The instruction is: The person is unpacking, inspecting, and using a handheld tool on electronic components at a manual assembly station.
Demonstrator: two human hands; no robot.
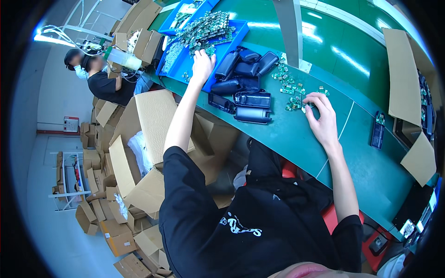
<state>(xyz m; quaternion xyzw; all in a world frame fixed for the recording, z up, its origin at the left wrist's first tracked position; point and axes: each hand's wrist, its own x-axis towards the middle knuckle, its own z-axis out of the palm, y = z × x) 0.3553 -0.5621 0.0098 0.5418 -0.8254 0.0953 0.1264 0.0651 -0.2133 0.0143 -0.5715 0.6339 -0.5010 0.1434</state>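
Note:
My left hand (202,66) reaches over a blue divided tray (174,68). Its fingertips touch the near edge of a heap of small green circuit boards (204,32), with the thumb held apart from the fingers. On the green table my right hand (323,116) is curled, thumb and fingers closed around a small circuit board at the edge of a loose scatter of green boards (288,85). Between the hands lie several dark plastic housings (248,69), some hollow side up. A grey-faced housing (252,115) sits closest to me.
A lone dark housing with a green board (378,132) lies at the right, beside an open carton (408,88). A metal post (289,32) rises behind the table. Open cardboard boxes (150,120) crowd my left, and another person (109,83) sits beyond.

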